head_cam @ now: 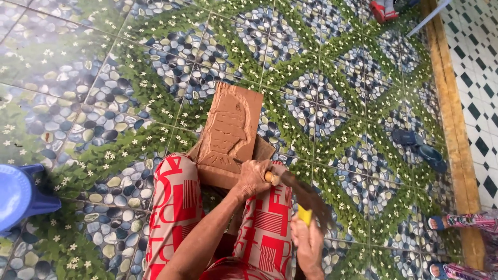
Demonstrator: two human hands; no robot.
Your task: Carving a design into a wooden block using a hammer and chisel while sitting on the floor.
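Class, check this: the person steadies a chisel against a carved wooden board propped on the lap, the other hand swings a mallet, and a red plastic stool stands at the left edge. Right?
Not quite: the stool is blue, not red, as the head view shows. The rest stands: the left hand sets the chisel against the carved wooden board, and the right hand swings the mallet.

A home's tiled floor [321, 103], judging by sandals [417, 145] left near a wooden threshold [454, 119].

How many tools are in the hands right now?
2: a chisel in the left hand against the carved wood panel, and a blurred mallet in the right hand.
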